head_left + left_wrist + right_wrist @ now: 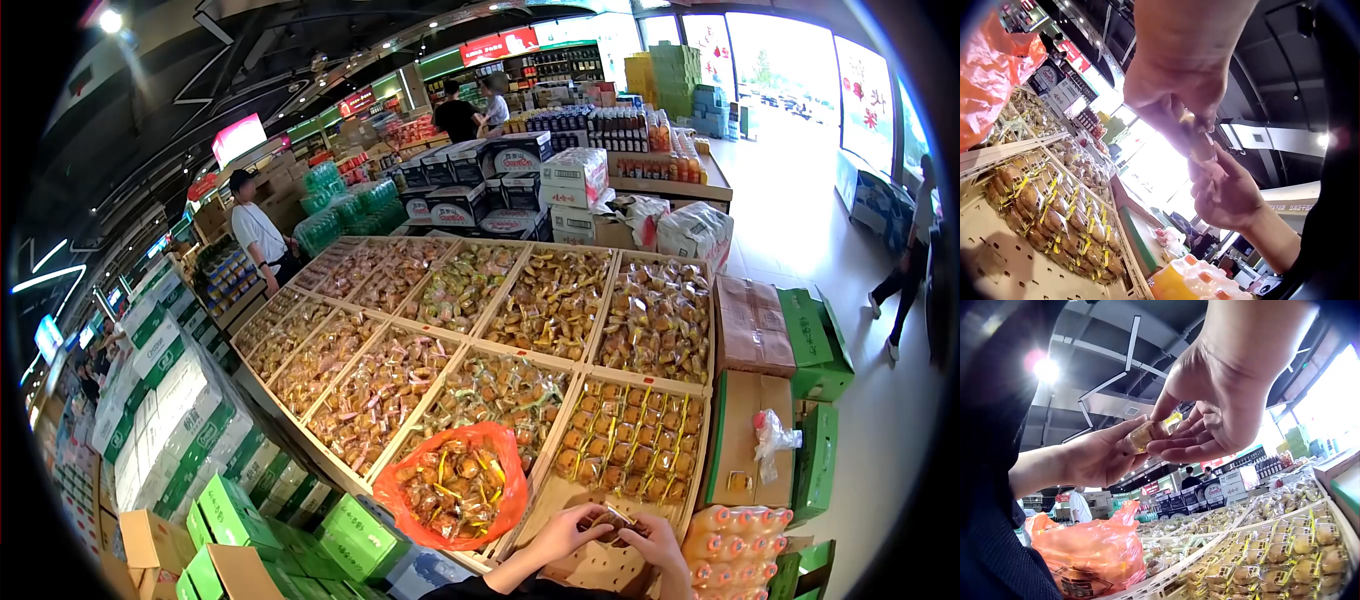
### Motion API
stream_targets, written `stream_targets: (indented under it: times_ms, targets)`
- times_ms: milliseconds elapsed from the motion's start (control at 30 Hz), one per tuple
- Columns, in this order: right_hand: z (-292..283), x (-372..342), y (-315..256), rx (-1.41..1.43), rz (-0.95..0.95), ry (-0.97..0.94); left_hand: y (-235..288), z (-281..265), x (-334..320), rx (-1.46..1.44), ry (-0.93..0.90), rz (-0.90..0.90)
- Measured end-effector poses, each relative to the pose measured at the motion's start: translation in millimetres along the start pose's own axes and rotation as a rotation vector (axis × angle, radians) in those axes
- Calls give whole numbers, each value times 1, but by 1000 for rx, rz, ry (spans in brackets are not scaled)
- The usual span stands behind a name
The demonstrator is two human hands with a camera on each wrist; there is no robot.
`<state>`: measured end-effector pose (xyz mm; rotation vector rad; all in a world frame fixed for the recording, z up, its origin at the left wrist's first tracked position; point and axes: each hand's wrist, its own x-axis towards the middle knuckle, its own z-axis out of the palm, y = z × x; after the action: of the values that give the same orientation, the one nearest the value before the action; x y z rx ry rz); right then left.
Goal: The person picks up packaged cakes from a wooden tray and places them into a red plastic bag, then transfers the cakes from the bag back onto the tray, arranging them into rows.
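Observation:
Both hands pinch one small wrapped pastry between them above the front right bin; its clear wrapper has a yellow part. My left hand holds it from the left and my right hand from the right, fingers curled at its ends. In the right wrist view the left hand and the right hand meet at the pastry. An open red plastic bag full of wrapped pastries rests on the bins, left of the hands. Rows of wrapped pastries with yellow strips fill the bin's far part.
Wooden-edged bins of wrapped snacks spread out ahead. Cartons and a pack of orange bottles stand at the right, green boxes at the left. A person in white stands far left; another walks at the right.

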<state>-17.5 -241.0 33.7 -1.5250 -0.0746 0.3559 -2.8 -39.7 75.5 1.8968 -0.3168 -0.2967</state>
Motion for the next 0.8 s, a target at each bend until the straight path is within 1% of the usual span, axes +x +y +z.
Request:
stream_targets:
  times_ms: [100, 167, 200, 233, 267, 300, 333, 367, 433, 467, 500, 567, 633, 700, 733, 767, 800]
  targets:
    - [6, -3, -10, 23, -16, 42, 5, -6, 2, -80, -43, -2]
    - [7, -1, -18, 74, 41, 63, 11, -8, 2, 33, -66, -54]
    - [4, 3, -9, -40, -20, 135, 6, -5, 4, 29, 10, 70]
    - [4, 4, -17, -160, -117, 168, 2, -3, 7, -8, -7, 69]
    - [2, 6, -22, -114, -101, 129, -7, 1, 11, -159, 2, 113]
    - [4, 4, -33, -76, -108, 129, 9, -1, 10, -109, 53, 80]
    - [5, 3, -37, 93, -65, 145, -4, 1, 14, -119, 84, -37]
    - [1, 3, -30, -18, -98, 147, -5, 1, 17, -221, 88, -56]
    - [2, -2, -37, 160, -39, 156, 11, 1, 18, -260, 65, -113]
    - [4, -6, -36, 221, -35, 154, -7, 4, 22, -304, 63, -90]
    - [3, -6, -38, 276, -52, 144, 2, 6, 22, -420, 57, -116]
    - [0, -9, -36, 258, -66, 168, 5, 7, 24, -399, 30, -136]
    - [-4, -10, -29, 246, -73, 153, 13, 7, 25, -388, 11, -138]
    - [-5, -12, -28, 288, -81, 187, 16, 7, 25, -221, -4, -102]
    - [-4, -11, -27, 334, -90, 213, 17, 10, 23, -131, 23, -23]
    - [-2, -9, -27, 331, -91, 217, 21, 12, 25, -134, 20, -19]
    - [1, -5, -27, 422, -112, 262, 25, 15, 25, 66, 52, 263]
